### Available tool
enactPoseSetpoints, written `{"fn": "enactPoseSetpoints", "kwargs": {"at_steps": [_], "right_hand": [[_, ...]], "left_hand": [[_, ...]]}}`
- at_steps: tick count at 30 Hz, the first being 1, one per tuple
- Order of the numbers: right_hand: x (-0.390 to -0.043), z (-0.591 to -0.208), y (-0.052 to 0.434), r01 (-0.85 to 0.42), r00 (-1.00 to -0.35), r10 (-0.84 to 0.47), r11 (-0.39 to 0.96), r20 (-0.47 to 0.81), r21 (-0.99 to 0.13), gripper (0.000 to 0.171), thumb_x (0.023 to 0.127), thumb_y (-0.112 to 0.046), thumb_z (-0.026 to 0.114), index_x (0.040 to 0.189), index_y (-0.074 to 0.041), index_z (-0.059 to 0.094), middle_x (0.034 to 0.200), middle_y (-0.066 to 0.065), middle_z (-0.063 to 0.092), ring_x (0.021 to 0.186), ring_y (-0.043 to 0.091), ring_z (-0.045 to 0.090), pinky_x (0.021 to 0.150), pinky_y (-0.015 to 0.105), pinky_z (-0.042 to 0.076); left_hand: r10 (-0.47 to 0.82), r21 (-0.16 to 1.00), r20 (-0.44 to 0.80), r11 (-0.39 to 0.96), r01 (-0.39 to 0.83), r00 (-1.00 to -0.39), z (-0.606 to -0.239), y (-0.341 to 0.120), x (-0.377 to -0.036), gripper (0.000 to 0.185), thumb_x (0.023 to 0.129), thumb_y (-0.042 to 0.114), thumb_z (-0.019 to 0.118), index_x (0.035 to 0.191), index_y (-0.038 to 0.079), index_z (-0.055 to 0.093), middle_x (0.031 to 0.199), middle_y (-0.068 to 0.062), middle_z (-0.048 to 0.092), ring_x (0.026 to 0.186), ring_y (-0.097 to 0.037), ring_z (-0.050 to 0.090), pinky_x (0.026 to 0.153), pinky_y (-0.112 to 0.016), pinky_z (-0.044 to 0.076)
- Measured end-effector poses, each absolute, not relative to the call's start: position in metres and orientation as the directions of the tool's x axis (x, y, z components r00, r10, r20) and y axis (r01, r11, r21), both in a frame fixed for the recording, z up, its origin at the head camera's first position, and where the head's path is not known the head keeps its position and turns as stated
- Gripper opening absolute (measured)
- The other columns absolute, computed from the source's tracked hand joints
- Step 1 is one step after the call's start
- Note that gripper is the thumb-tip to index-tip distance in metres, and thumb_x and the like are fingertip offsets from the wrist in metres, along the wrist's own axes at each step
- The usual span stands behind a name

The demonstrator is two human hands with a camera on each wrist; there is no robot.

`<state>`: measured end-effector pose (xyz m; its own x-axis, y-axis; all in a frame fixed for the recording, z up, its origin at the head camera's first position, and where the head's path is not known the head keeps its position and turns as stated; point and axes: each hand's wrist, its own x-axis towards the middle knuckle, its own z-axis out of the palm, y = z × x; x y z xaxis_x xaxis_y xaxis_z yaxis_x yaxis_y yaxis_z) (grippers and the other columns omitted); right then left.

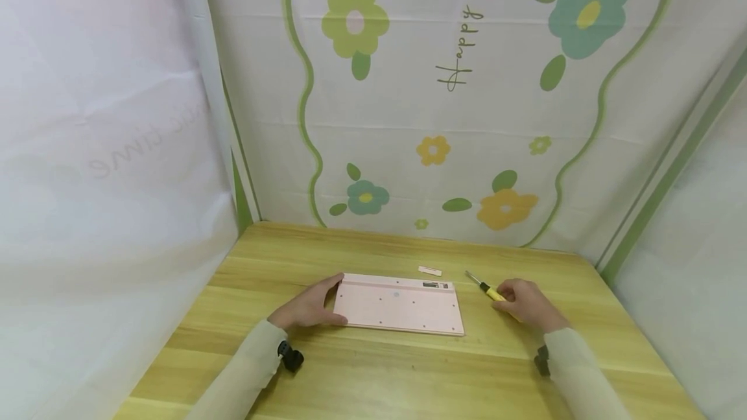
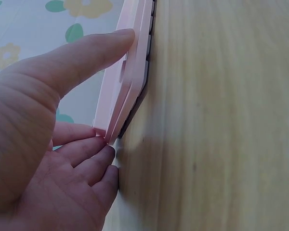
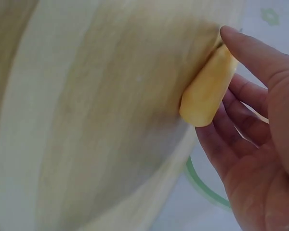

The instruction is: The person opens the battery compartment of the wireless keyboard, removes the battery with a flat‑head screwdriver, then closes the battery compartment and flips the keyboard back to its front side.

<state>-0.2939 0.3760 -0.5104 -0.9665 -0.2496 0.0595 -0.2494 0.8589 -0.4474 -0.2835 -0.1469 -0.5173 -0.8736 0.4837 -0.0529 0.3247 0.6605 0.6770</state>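
A pink keyboard (image 1: 397,313) lies face down on the table, small screws dotted over its back. Near its far right corner the battery compartment (image 1: 432,285) is uncovered. My left hand (image 1: 312,303) holds the keyboard's left end, thumb along the near edge and fingers at the far left corner; dark keys (image 2: 147,72) show underneath in the left wrist view. To the right of the keyboard, my right hand (image 1: 528,303) grips a screwdriver by its yellow handle (image 3: 207,91), between thumb and fingers. The screwdriver's metal shaft (image 1: 473,277) points away to the far left, low over the table.
A small pink battery cover (image 1: 430,271) lies just beyond the keyboard. The wooden table (image 1: 385,374) ends at a white flowered cloth (image 1: 397,102) behind, with more white cloth walls on the left (image 1: 105,212) and right (image 1: 694,245).
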Motion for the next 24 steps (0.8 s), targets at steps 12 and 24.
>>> {"fn": "enactPoseSetpoints", "kwargs": {"at_steps": [12,24], "right_hand": [[-0.2970,-0.5060,0.3689,-0.231,-0.972,-0.226,0.870,0.065,-0.436,0.018,0.082,-0.027,0.077,0.087,-0.009,0.074,0.085,0.002,0.067,0.071,0.011,0.054,0.060,0.021,0.046],[-0.2984,-0.5023,0.3719,-0.258,-0.966,-0.242,0.874,0.092,-0.412,0.013,0.085,-0.030,0.074,0.084,-0.017,0.070,0.083,-0.004,0.070,0.071,0.008,0.055,0.064,0.023,0.047]], "left_hand": [[0.482,0.687,-0.055,0.654,0.317,-0.874,-0.5158,-0.1467,-0.2835,0.107,0.074,0.050,0.080,0.155,0.012,0.020,0.161,-0.009,0.024,0.148,-0.030,0.024,0.120,-0.050,0.027],[0.480,0.679,-0.059,0.662,0.317,-0.875,-0.5163,-0.1473,-0.2842,0.107,0.074,0.050,0.080,0.155,0.012,0.021,0.161,-0.010,0.024,0.148,-0.030,0.025,0.120,-0.050,0.027]]}}
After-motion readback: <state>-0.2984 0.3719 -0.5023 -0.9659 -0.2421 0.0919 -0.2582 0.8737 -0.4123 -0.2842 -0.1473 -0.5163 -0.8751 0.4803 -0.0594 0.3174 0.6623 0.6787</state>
